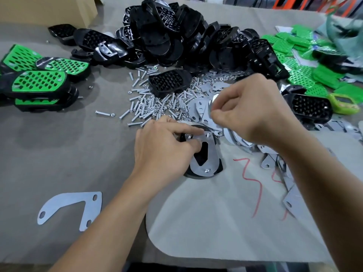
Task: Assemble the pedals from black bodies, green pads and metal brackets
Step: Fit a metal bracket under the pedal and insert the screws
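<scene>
A black pedal body (pixel 204 171) lies face down at the table's middle with a metal bracket (pixel 211 156) on its back and screw ends poking through the holes. My left hand (pixel 167 148) rests on the pedal, its index finger and thumb on the bracket's near-top edge. Just above, my right hand (pixel 249 108) hovers with curled fingers, pinching something small that I cannot make out. Behind them lie loose screws and nuts (pixel 149 103), a heap of black bodies (pixel 176 36) and green pads (pixel 298 55) at the right.
Finished green-and-black pedals (pixel 39 81) are stacked at the left. A loose bracket (pixel 70 207) lies at the near left. More brackets (pixel 275 160) spread to the right of my hands. A cardboard box (pixel 49 8) stands at the far left.
</scene>
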### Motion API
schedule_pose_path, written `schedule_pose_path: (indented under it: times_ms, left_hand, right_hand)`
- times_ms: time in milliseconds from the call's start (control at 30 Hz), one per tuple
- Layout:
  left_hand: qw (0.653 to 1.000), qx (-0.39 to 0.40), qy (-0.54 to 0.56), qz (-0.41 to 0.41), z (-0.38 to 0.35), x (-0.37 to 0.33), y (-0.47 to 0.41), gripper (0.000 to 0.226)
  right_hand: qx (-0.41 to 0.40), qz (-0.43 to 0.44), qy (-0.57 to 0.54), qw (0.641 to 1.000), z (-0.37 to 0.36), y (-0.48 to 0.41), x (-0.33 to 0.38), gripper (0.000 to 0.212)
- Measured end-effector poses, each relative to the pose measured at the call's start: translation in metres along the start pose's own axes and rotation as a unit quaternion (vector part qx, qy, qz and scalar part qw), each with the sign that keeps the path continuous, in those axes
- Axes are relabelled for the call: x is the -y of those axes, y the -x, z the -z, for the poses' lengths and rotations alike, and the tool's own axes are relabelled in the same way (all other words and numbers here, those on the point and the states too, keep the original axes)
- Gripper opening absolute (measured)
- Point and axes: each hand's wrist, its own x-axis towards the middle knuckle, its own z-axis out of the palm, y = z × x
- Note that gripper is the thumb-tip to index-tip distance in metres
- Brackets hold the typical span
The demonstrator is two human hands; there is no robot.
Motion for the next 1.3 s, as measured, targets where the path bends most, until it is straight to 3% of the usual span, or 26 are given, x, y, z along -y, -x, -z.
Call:
schedule_pose_path:
  times_ms: [300,600,967,1300]
  left_hand:
    - [1.000,0.003,0.010,0.006,-0.001,0.000,0.000,0.037]
    - [1.000,-0.001,0.008,0.003,-0.001,0.000,0.000,0.034]
    - [1.000,0.002,-0.001,0.005,-0.001,0.001,0.001,0.030]
    - [1.000,0.000,0.010,0.008,-0.002,0.002,0.001,0.033]
  right_hand:
    - [0.048,-0.007,-0.013,0.999,-0.014,0.016,-0.012,0.026]
    - [0.046,0.010,-0.022,0.999,-0.023,0.018,-0.016,0.021]
    - [-0.003,-0.035,-0.054,0.998,-0.032,0.025,-0.018,0.016]
    - [-0.003,-0.025,0.018,1.000,-0.029,0.023,-0.014,0.015]
